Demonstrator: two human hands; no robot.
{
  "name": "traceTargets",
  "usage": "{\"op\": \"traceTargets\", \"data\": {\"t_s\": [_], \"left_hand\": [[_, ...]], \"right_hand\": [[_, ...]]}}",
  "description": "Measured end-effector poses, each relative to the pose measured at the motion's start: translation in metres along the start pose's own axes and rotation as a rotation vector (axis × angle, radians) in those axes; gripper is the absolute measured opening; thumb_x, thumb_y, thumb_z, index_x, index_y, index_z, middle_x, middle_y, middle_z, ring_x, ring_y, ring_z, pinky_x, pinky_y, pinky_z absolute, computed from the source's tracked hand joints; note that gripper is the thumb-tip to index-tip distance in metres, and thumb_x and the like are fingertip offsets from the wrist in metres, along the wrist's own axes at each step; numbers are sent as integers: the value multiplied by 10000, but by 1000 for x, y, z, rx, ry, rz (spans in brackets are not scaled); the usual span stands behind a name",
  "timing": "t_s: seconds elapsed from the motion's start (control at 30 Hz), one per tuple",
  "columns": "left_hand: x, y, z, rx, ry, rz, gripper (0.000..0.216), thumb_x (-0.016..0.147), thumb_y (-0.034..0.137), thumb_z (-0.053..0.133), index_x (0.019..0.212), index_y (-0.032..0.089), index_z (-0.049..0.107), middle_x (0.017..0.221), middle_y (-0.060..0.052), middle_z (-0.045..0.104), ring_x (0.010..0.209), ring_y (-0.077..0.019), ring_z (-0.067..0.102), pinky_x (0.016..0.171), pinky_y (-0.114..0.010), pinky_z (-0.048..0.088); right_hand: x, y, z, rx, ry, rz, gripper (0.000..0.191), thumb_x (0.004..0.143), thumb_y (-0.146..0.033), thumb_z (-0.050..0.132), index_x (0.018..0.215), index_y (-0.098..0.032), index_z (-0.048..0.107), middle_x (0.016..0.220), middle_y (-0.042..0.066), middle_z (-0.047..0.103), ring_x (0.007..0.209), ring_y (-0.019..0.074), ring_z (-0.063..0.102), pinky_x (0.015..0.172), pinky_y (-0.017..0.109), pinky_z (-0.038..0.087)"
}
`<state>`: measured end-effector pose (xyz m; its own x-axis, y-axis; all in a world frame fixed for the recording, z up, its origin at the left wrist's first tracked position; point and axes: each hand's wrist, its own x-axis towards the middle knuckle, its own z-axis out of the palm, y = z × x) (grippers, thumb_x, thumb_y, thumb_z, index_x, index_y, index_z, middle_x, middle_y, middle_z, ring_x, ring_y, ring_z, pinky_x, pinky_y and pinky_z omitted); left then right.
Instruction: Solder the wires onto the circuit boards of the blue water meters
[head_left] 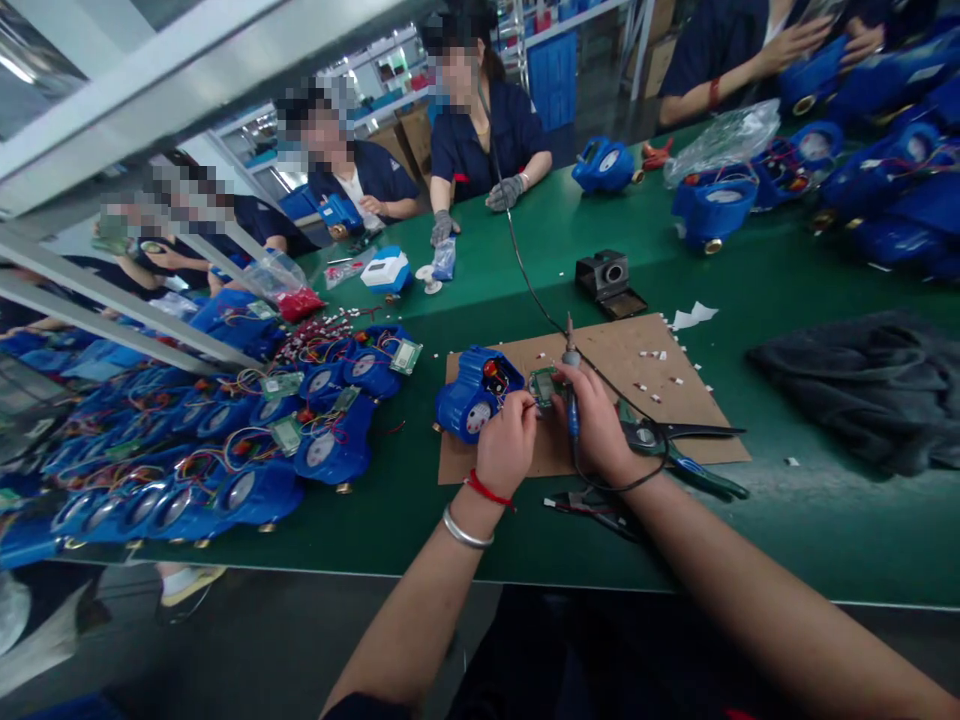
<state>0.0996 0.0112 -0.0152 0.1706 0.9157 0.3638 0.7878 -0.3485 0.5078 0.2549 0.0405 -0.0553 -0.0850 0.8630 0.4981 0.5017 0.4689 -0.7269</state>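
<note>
My left hand (506, 440) is closed in a pinch beside a green circuit board (543, 384), on what looks like a thin wire. Just behind it a blue water meter (474, 392) lies with its housing open, showing wires inside. My right hand (598, 420) is wrapped around a soldering iron (574, 405) whose tip points up and away from the board. The fingers of that hand also reach the board's right edge. Under all this lies a sheet of cardboard (705, 440). Green-handled cutters (697, 470) rest partly behind my right wrist.
Many blue meters (330, 440) with wires and boards crowd the left. A black soldering-iron stand (604, 280) is beyond the cardboard. Pliers (592, 510) lie nearer me; a dark cloth (862, 385) is at right. Co-workers (487, 130) sit opposite. The iron's cord (517, 245) crosses the table.
</note>
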Motion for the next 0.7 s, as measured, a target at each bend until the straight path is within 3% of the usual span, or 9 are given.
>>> {"op": "traceTargets", "data": {"t_s": [0.3, 0.5, 0.7], "left_hand": [[5, -10, 11, -108, 9, -16, 188, 988, 196, 355, 1153, 181, 443, 940, -78, 667, 863, -192, 664, 713, -297, 504], [15, -12, 13, -123, 25, 54, 130, 950, 140, 420, 974, 188, 538, 1084, -93, 595, 1036, -202, 578, 904, -348, 468], [12, -22, 22, -250, 36, 3, 140, 880, 68, 481, 907, 180, 562, 1059, -77, 622, 1007, -191, 588, 877, -343, 478]], "right_hand": [[1, 0, 0, 0, -10, 23, 450, 928, -213, 472, 1372, -264, 413, 1220, 107, 521, 1141, 257, 539, 982, 426, 464], [2, 0, 0, 0, -13, 23, 452, 925, -209, 471, 1369, -273, 418, 1237, 106, 517, 1184, 266, 525, 1005, 445, 454], [2, -1, -1, -1, -33, 30, 464, 929, -204, 468, 1378, -301, 404, 1255, 99, 517, 1221, 262, 511, 1024, 458, 449]]}}
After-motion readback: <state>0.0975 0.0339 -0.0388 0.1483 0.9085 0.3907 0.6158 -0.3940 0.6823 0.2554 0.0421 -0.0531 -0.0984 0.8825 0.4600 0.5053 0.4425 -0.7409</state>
